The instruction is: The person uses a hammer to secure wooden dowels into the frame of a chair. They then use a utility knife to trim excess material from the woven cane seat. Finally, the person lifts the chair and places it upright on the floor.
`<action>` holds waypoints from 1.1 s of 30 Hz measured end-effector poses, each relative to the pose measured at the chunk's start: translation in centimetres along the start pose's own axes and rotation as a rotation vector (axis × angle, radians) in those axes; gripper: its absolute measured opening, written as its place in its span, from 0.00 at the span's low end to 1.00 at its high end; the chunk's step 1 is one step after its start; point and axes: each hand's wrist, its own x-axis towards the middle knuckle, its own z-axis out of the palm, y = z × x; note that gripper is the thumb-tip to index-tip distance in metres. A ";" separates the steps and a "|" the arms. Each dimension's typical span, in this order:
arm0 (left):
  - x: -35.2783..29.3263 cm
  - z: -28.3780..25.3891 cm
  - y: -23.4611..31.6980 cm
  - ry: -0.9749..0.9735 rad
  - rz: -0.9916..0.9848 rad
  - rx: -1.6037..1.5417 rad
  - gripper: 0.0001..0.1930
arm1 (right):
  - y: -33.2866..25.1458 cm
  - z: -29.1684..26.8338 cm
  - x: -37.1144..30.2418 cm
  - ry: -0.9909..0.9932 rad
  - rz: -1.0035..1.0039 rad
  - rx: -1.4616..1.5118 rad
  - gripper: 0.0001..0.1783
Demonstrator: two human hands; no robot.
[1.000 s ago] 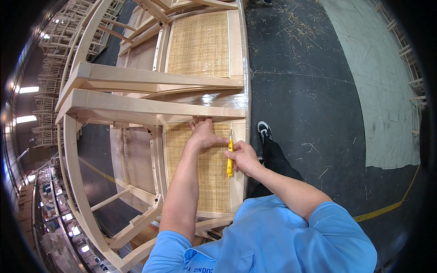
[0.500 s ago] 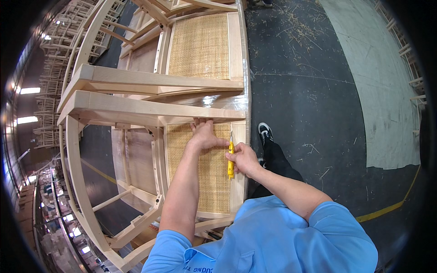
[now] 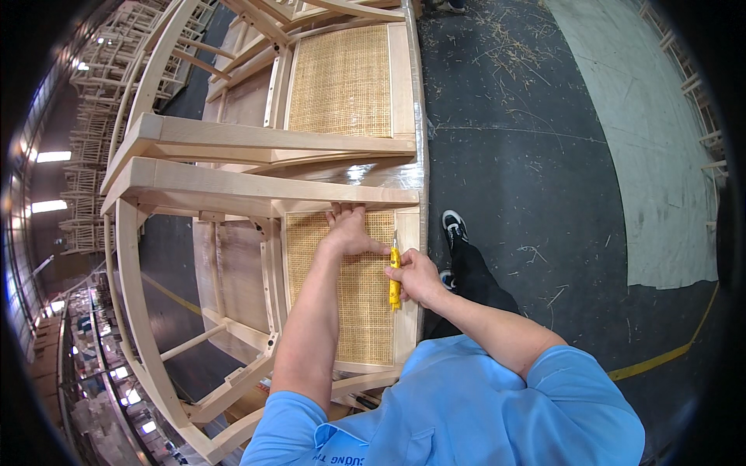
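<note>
A woven cane panel [image 3: 365, 311] is set in the pale wooden frame of a chair [image 3: 233, 180] that lies on its side. My left hand [image 3: 350, 233] rests flat on the far part of the panel, fingers spread, with the fingertips by the frame's far rail. In my right hand [image 3: 418, 278] is a yellow utility knife [image 3: 395, 287], its blade pointing away from me along the panel's right edge. The thumb of my left hand is close to the blade. Whether the blade touches the cane or the wood, I cannot tell.
A second chair frame with a cane panel [image 3: 342, 78] lies just beyond. Both sit on a plastic-wrapped surface [image 3: 381, 172] whose edge runs down the right side. Scraps [image 3: 513, 46] litter the dark floor, with a pale sheet [image 3: 622, 155] farther right. Stacked chair frames [image 3: 101, 147] fill the far left.
My right hand and the knife have shifted very slightly toward me along the panel's right edge. My left hand stays in nearly the same place.
</note>
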 end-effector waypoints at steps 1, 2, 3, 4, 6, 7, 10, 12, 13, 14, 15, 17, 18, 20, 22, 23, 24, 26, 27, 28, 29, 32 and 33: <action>0.1 -0.1 -0.1 -0.002 0.008 -0.014 0.75 | 0.0 0.0 0.0 0.000 0.003 0.000 0.21; 0.1 -0.2 -0.2 0.003 0.025 -0.015 0.73 | 0.0 -0.1 0.1 0.000 0.006 0.001 0.21; 0.2 -0.2 -0.7 0.010 0.037 -0.019 0.71 | 0.1 -0.1 0.0 -0.005 -0.002 -0.006 0.22; 0.3 -0.1 -1.0 0.017 0.049 -0.021 0.70 | 0.2 -0.1 -0.2 -0.010 -0.009 -0.013 0.22; 0.5 1.1 -1.7 0.131 0.057 -0.154 0.64 | 1.1 -0.2 -1.1 -0.031 -0.083 -0.047 0.21; 0.4 1.4 -1.6 0.183 0.068 -0.222 0.61 | 2.4 -0.3 -1.8 -0.039 -0.144 -0.074 0.20; 1.0 1.7 0.2 0.120 -0.088 -0.112 0.60 | 4.4 -2.3 -4.0 -0.063 -0.201 -0.054 0.20; 1.0 2.5 1.3 0.226 -0.112 -0.129 0.60 | 4.7 -4.5 -5.4 -0.027 -0.209 0.000 0.21; 1.0 3.1 1.7 0.281 -0.124 -0.137 0.60 | 4.9 -5.7 -5.7 -0.013 -0.257 -0.008 0.21; 1.0 3.8 2.1 0.392 -0.112 -0.100 0.57 | 4.9 -6.9 -6.0 0.018 -0.255 -0.029 0.21; 0.8 4.3 2.3 0.502 -0.104 -0.061 0.55 | 5.0 -7.9 -6.2 0.034 -0.237 -0.017 0.21; 0.9 4.6 2.3 0.548 -0.124 -0.013 0.53 | 5.0 -9.6 -6.4 0.074 -0.205 0.005 0.20; 0.8 4.1 2.7 0.479 -0.146 -0.002 0.53 | 5.1 -10.3 -6.3 0.111 -0.200 -0.017 0.20; 0.3 3.5 3.2 0.390 -0.169 0.026 0.54 | 5.2 -10.9 -6.3 0.120 -0.187 0.063 0.20; -0.2 3.0 3.4 0.356 -0.174 0.066 0.54 | 5.3 -11.1 -6.1 0.129 -0.196 0.053 0.19; -0.8 3.1 3.5 0.407 -0.123 0.039 0.52 | 5.3 -11.2 -6.1 0.131 -0.201 0.045 0.19; -1.6 3.5 3.5 0.459 -0.070 0.015 0.50 | 5.3 -11.4 -6.2 0.131 -0.219 0.063 0.20; -3.0 5.1 3.6 0.614 -0.005 -0.037 0.45 | 5.0 -12.3 -6.6 0.126 -0.262 0.088 0.20; -3.8 6.2 3.7 0.716 0.008 -0.060 0.42 | 4.8 -12.8 -6.9 0.133 -0.295 0.106 0.21; -4.5 6.4 4.8 0.808 0.043 -0.085 0.39 | 5.3 -13.8 -6.8 0.188 -0.343 0.058 0.21; -5.5 6.6 6.0 0.664 0.011 -0.159 0.33 | 5.7 -14.8 -6.8 0.234 -0.337 0.048 0.21; -5.8 8.5 7.2 0.556 0.015 -0.073 0.36 | 5.0 -16.4 -7.0 0.262 -0.332 -0.029 0.22; -5.4 9.3 7.3 0.530 -0.006 -0.038 0.37 | 4.8 -16.7 -6.9 0.265 -0.330 -0.050 0.21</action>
